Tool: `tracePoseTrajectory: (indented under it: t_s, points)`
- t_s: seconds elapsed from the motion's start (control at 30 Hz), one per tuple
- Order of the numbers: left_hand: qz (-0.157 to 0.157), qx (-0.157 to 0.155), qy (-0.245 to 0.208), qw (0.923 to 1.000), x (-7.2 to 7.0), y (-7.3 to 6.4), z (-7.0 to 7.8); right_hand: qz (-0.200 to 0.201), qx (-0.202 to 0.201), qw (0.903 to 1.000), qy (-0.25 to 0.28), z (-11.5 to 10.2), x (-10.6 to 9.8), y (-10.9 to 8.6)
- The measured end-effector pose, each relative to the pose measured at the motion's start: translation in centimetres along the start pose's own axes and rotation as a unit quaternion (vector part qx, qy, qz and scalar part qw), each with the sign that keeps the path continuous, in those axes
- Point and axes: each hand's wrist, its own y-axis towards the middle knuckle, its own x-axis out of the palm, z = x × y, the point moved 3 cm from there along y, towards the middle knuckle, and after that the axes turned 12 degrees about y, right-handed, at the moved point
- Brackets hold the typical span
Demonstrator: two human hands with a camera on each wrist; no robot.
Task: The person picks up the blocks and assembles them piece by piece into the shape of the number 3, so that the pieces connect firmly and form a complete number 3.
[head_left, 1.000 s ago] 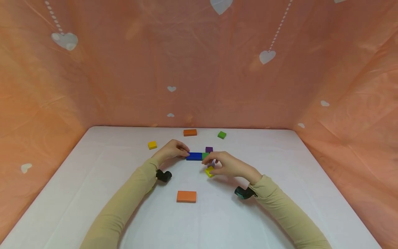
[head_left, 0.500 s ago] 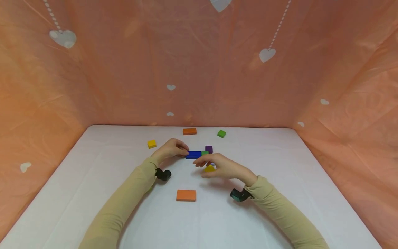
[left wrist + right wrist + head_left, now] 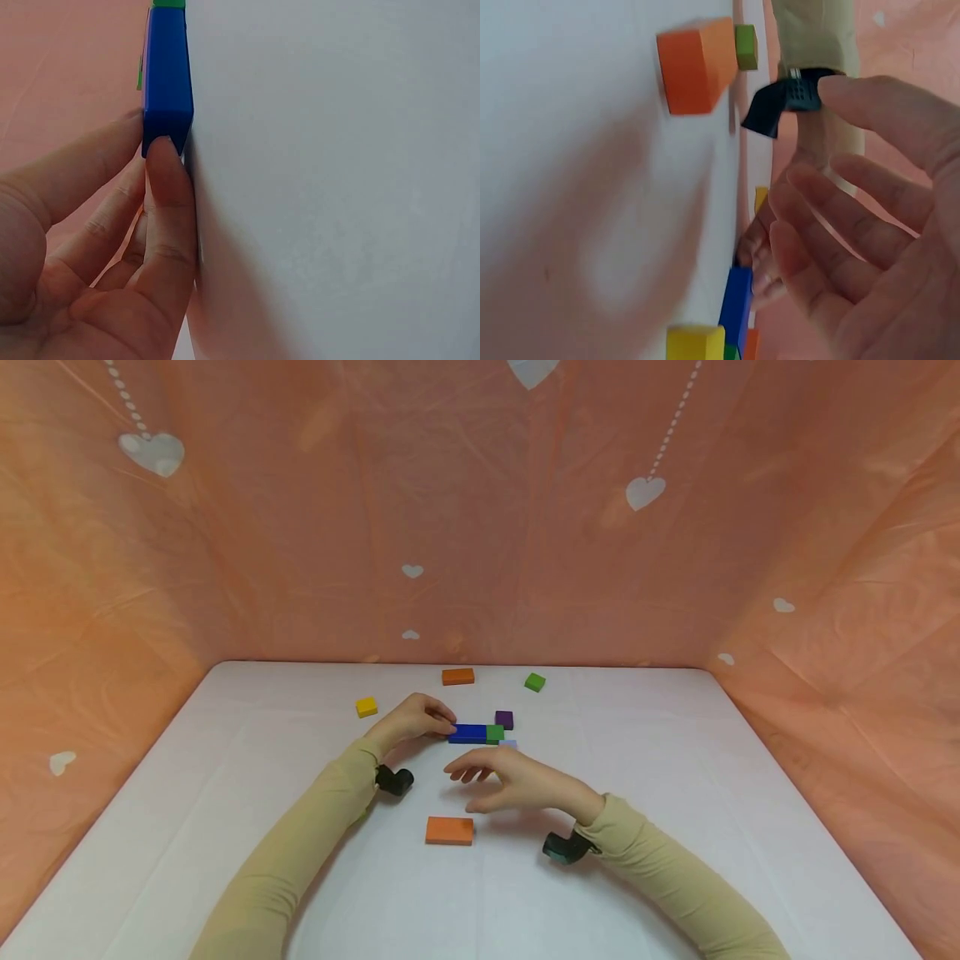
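My left hand (image 3: 412, 718) pinches the left end of a blue block (image 3: 468, 734); its fingertips meet the end face in the left wrist view. A small green block (image 3: 495, 733) adjoins the blue one on the right. Below it a pale lavender block (image 3: 507, 744) is partly covered by my right hand (image 3: 517, 781). That hand hovers over the cloth with relaxed, spread fingers and holds nothing. In the right wrist view, a yellow block (image 3: 696, 343) lies near the blue one. Nearest in front of the right hand is an orange rectangular block (image 3: 449, 831).
A purple block (image 3: 504, 720) lies just behind the green one. Farther back are another orange block (image 3: 458, 677), a green block (image 3: 535, 682) and a yellow block (image 3: 367, 707). A yellow-green block (image 3: 746, 46) sits beside the left forearm. Patterned orange curtain (image 3: 480, 527) encloses the white table (image 3: 637, 718).
My right hand has left the yellow block and moved left and nearer the front, its fingers spreading. My left hand stays at the blue block's end.
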Motion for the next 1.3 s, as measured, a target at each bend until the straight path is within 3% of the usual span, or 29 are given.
tracePoseTrajectory:
  t_s: [0.5, 1.3]
  points:
    - [0.0, 0.006, -0.003, 1.0, 0.0, 0.2, 0.0, -0.011, 0.008, 0.9998, -0.012, 0.0, 2.1, 0.8]
    - [0.009, -0.01, -0.012, 0.9998, 0.1, 0.1, -0.1, -0.03, 0.025, 0.9986, -0.038, -0.2, 3.9, 1.3]
